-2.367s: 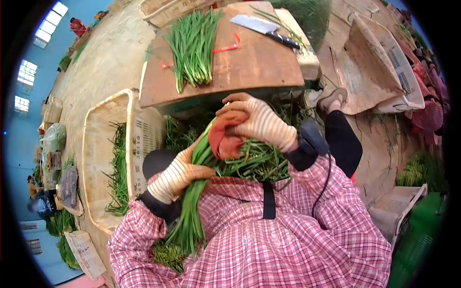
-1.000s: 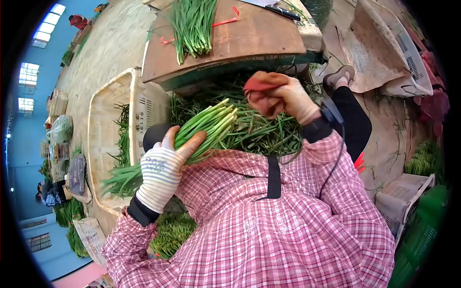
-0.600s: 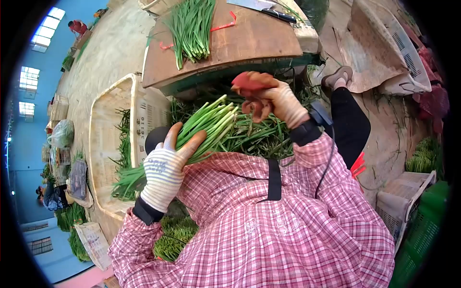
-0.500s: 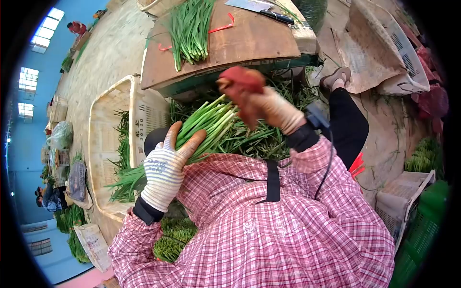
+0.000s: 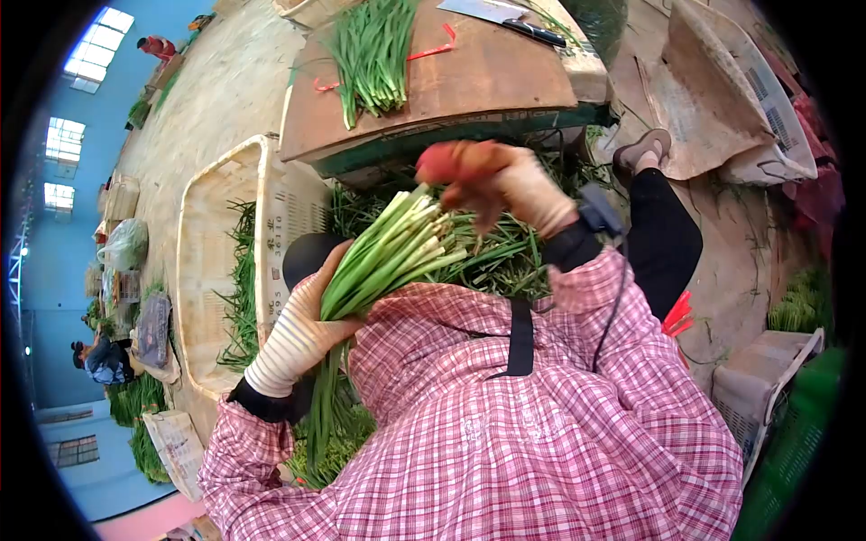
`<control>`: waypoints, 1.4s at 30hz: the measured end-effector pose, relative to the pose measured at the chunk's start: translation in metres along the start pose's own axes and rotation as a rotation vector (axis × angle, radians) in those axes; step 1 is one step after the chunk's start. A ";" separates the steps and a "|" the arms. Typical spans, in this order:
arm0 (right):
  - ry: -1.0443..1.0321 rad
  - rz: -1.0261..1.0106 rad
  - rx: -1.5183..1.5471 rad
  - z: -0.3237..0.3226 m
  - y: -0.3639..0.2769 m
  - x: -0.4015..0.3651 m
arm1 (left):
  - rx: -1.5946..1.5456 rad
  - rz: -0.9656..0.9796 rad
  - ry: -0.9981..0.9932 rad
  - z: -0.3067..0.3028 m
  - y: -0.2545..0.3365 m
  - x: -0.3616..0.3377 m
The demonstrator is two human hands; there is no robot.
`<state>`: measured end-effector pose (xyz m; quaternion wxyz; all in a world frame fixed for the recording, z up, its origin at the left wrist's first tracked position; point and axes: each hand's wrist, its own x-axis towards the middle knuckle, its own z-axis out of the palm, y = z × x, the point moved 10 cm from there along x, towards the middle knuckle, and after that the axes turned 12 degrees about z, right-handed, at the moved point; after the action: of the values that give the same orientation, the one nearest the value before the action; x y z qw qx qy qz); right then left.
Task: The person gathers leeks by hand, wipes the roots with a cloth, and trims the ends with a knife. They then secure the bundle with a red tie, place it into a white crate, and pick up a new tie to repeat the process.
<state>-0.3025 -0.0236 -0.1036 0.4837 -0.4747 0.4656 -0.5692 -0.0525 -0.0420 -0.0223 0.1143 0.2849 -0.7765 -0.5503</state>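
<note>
My left hand (image 5: 302,329), in a striped knit glove, is wrapped round a bunch of garlic chives (image 5: 383,257). The pale cut ends point up and to the right, and the long leaves hang below the hand. My right hand (image 5: 505,185), in a glove with red-stained fingers, is just above those pale ends. Its fingers are curled and slightly blurred; whatever they pinch is too small to make out. Loose chive leaves (image 5: 505,261) lie heaped beneath the right hand.
Ahead, a wooden board (image 5: 487,77) bears another chive bunch (image 5: 374,63), a red tie (image 5: 433,52) and a cleaver (image 5: 505,16). A white crate (image 5: 185,261) with leaves stands left. Right are a beige crate (image 5: 767,361) and a green crate (image 5: 807,442). Another person (image 5: 99,361) is far left.
My left hand has turned, so its back no longer faces up and the leaves hang down instead of out to the left. My right hand stays near the pale ends, its fingers lower and more curled.
</note>
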 end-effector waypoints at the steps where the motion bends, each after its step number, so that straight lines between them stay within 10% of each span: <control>1: 0.143 0.462 0.248 -0.028 0.016 -0.028 | -0.172 -0.111 0.044 -0.002 -0.012 -0.009; 9: 0.011 0.262 -0.150 0.045 -0.008 -0.023 | -0.430 -0.313 0.019 0.037 -0.046 -0.003; 14: 0.309 0.397 0.527 -0.013 0.048 -0.029 | -0.513 -0.346 0.089 0.035 -0.051 -0.013; 21: 0.027 0.131 0.010 0.035 -0.003 -0.018 | -0.529 -0.284 0.091 0.042 -0.057 -0.005; 22: 0.040 0.525 0.408 0.038 0.022 -0.031 | -0.569 -0.298 0.180 0.039 -0.053 -0.007; 27: 0.358 0.128 0.639 -0.027 0.057 -0.017 | -0.597 -0.346 0.154 0.036 -0.061 -0.015; 29: 0.162 0.343 0.765 -0.032 0.061 -0.027 | -0.582 -0.330 0.167 0.033 -0.060 -0.018; 33: -0.078 0.118 0.081 0.036 0.005 -0.010 | -0.513 -0.312 0.082 0.045 -0.058 -0.006; 34: -0.002 -0.206 -0.310 0.039 -0.029 -0.016 | -0.548 -0.338 0.068 0.046 -0.061 -0.007; 37: 0.316 0.271 0.613 -0.029 0.048 -0.007 | -0.554 -0.364 0.092 0.039 -0.058 -0.014; 42: -0.043 0.320 0.248 0.022 -0.005 -0.015 | -0.507 -0.341 0.079 0.044 -0.061 -0.006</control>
<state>-0.2804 -0.0101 -0.0973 0.6326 -0.3436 0.4507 -0.5279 -0.0500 -0.0183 -0.0932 0.1177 0.3947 -0.5502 -0.7264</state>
